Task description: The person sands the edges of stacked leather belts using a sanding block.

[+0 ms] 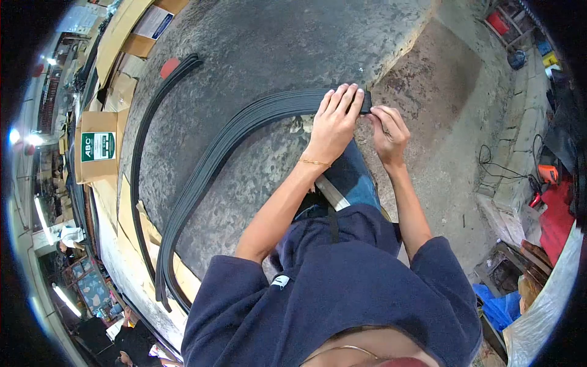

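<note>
A thick bundle of long black flexible strips curves across the dark work surface, from the lower left up to its squared end near the top centre. My left hand lies over the bundle close to that end, its fingers pressed together and bent over the strips; the thumb is hidden. Right at the end corner, my right hand has its thumb and fingertips pinched. What sits between those fingertips is too small to make out. A second, thinner bundle of black strips arcs along the left, apart from both hands.
Cardboard and a box with a green label line the left edge. A reddish round object lies by the thinner bundle. On the right are an orange tool, cables and a blue sheet. Another person is at lower left.
</note>
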The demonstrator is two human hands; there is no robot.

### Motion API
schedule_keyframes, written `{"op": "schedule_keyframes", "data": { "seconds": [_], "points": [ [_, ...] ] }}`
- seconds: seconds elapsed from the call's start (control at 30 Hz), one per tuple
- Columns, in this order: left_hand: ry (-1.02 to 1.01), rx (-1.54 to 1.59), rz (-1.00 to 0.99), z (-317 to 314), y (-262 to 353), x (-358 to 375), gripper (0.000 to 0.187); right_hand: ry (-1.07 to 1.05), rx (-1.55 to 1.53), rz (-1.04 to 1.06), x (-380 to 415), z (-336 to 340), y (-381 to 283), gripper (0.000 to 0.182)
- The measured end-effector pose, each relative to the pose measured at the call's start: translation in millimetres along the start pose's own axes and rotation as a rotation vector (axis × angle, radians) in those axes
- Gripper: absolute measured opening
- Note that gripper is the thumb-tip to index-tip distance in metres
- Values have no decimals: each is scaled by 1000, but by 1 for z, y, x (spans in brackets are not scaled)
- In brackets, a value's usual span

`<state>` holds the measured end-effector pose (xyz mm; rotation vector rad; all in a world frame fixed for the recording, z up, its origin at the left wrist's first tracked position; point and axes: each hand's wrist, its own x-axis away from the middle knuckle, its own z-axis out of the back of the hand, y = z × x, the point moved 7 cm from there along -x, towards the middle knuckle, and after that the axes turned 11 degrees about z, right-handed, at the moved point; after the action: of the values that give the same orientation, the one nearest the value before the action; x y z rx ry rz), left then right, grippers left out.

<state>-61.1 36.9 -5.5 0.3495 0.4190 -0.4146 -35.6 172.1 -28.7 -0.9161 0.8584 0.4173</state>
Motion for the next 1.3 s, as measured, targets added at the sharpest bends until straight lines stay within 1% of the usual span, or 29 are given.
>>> {"op": "schedule_keyframes", "data": {
  "seconds": [0.07, 0.2, 0.27, 0.3, 0.4, 0.47, 0.5, 0.57, 0.6, 0.67, 0.7, 0.73, 0.77, 0.8, 0.83, 0.87, 0.9, 0.93, 1.0, 1.03, 1.07, 1.1, 1.13, 1.17, 1.2, 1.23, 1.27, 1.3],
  "points": [
    [-16, 15, -33, 0, -1, -2, 50, 34, 19, -27, 2, 1, 1, 23],
    [2, 49, -19, 0, 2, -2, 51, 62, -14, -69, 8, 0, 6, 22],
    [47, -14, -15, 3, 6, -1, 50, 90, -60, -135, 11, 0, 10, 21],
    [48, -13, -18, 3, 7, -2, 50, 93, -57, -135, 12, 0, 11, 21],
    [27, -6, -23, 3, 5, -5, 52, 104, -73, -174, 16, -3, 16, 20],
    [-26, 60, 45, 0, 0, -11, 56, 106, -136, -264, 18, -5, 23, 20],
    [-21, 61, 41, 6, -3, -18, 56, 110, -135, -260, 18, -5, 24, 20],
    [-287, 210, 60, 4, -11, -31, 59, 90, -187, -286, 19, -6, 29, 19],
    [-282, 210, 60, 4, -11, -33, 59, 90, -188, -280, 19, -5, 28, 19],
    [-371, 206, 48, 2, -15, -38, 58, 62, -185, -265, 14, -3, 27, 19],
    [-356, 220, 32, 0, -16, -37, 56, 34, -174, -256, 12, 0, 25, 17],
    [-247, 262, 17, 1, -16, -35, 54, 2, -182, -235, 9, 3, 21, 15],
    [-265, 268, 57, 2, -14, -36, 52, 11, -190, -175, 5, 5, 16, 15],
    [-203, 288, 44, 3, -16, -32, 46, -40, -134, -189, 15, 3, 26, 16],
    [-194, 303, 41, -1, -18, -29, 43, -70, -136, -180, 12, 4, 24, 17],
    [-192, 332, 24, 1, -17, -28, 41, -133, -184, -310, 13, 2, 32, 16],
    [-191, 302, 12, -1, -16, -28, 40, -277, -143, -461, 6, 5, 38, 15],
    [-180, 266, -7, -6, -16, -25, 41, -353, -42, -286, -16, 8, 22, 17],
    [-127, 187, -3, -10, -14, -25, 47, -246, -81, -305, -53, 15, 17, 21],
    [-82, 214, 21, -20, -15, -27, 49, -238, -69, -290, -84, 6, -6, 22],
    [-100, 197, 19, -20, -15, -28, 52, -216, -47, -286, -106, -4, -28, 23],
    [-88, 199, 26, -15, -14, -28, 52, -267, -198, -189, -125, -30, -35, 22],
    [-135, 213, 49, -34, -14, -26, 52, -377, -282, -64, -133, -62, -64, 22],
    [7, 242, 45, -34, -14, -23, 48, -494, -342, 74, -150, -101, -113, 22],
    [-97, 222, 53, -63, -11, -28, 41, -653, -377, 154, -153, -143, -166, 22],
    [106, 440, 72, -79, -18, -25, 32, -811, -404, 233, -148, -184, -224, 23],
    [142, 433, 88, -73, -35, -29, 32, -974, -426, 370, -138, -223, -278, 23],
    [175, 412, 101, -63, -35, -8, 33, -1087, -593, 509, -121, -264, -317, 23]
  ]
}}
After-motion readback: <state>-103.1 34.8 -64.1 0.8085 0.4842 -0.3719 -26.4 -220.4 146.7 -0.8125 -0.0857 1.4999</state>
